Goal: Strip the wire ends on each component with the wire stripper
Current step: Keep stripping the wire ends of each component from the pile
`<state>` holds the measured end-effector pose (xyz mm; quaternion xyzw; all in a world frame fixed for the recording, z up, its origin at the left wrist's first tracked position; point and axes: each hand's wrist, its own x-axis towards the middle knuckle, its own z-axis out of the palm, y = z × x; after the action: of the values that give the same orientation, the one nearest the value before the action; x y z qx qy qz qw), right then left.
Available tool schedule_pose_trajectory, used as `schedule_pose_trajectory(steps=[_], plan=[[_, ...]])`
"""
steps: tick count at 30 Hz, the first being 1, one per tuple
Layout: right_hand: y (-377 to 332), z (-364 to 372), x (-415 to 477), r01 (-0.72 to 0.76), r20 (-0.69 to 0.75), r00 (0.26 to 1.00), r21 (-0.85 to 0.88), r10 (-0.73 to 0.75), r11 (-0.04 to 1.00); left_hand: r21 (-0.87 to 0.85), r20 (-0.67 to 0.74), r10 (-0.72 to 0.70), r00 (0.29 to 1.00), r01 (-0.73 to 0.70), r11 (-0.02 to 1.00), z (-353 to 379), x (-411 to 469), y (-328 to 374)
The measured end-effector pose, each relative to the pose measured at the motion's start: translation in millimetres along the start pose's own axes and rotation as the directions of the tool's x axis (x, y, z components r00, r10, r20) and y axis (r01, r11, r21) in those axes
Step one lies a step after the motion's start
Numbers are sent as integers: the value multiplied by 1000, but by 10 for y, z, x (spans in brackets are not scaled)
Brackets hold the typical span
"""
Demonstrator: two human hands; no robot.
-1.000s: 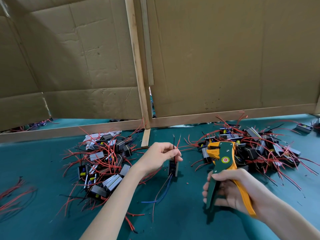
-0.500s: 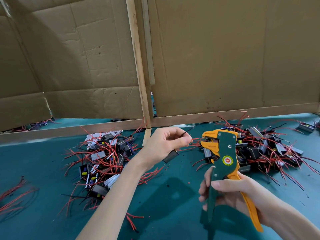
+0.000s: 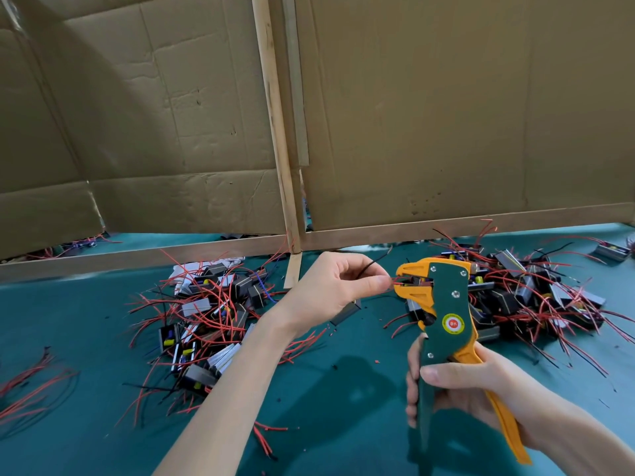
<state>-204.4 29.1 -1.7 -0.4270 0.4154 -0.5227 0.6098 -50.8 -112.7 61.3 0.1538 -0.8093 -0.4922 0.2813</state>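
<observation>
My left hand (image 3: 335, 286) is raised above the green table and pinches the red wire of a small dark component (image 3: 347, 311) that hangs below the palm. A black wire of the same part sticks up past my fingers. The red wire's end lies in the orange jaws of the green and orange wire stripper (image 3: 443, 324). My right hand (image 3: 460, 389) grips the stripper's handles, holding it upright with the jaws pointing left.
One pile of components with red wires (image 3: 209, 321) lies to the left, another pile (image 3: 529, 293) to the right behind the stripper. Loose red wires (image 3: 31, 386) lie at the far left edge. Cardboard walls on wooden strips (image 3: 278, 132) close off the back.
My left hand lifted the component off the table and brought its wire to the right. My right hand raised the stripper, and the wire end went from clear of the jaws to inside them.
</observation>
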Motion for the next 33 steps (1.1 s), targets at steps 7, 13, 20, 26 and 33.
schedule_pose_trajectory(steps=[7,13,20,26,33], plan=[[-12,4,-8,-16,-33,999,-33,15,999,26,18,-26,1000,25,999,-23,-15,22],[-17,11,-14,-21,-25,999,-62,19,998,34,38,-48,998,47,998,-26,-18,16],[-13,10,-25,-23,-16,1000,-87,22,996,52,46,-59,997,57,997,-66,-19,-13],[18,-6,-44,-82,-86,994,-95,74,992,64,69,-57,996,53,997,-91,-24,-30],[83,81,-29,-119,-195,975,-40,109,992,-54,90,-14,996,19,998,-107,-15,-129]])
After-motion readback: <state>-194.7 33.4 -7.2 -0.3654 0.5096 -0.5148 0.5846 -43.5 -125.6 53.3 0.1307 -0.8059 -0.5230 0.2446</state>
